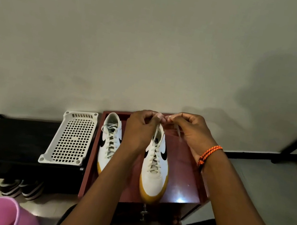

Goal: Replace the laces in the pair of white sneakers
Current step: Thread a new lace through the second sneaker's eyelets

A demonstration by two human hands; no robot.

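Both hands, left (139, 130) and right (189, 134), pinch lace ends (157, 131) above right sneaker (156, 164); I advise even tension, slow pull.

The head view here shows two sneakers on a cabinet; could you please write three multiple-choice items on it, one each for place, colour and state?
1. Where does the white perforated tray lie?
A. on the black rack left of the cabinet
B. on the floor
C. inside the pink bucket

2. What colour is the band on the right wrist?
A. green
B. orange
C. white

3. What are both hands doing?
A. resting flat
B. lifting a sneaker
C. pinching lace ends

Answers: 1 A, the tray sits on the rack. 2 B, the band is orange. 3 C, left hand and right hand pinch the laces above the right-side sneaker.
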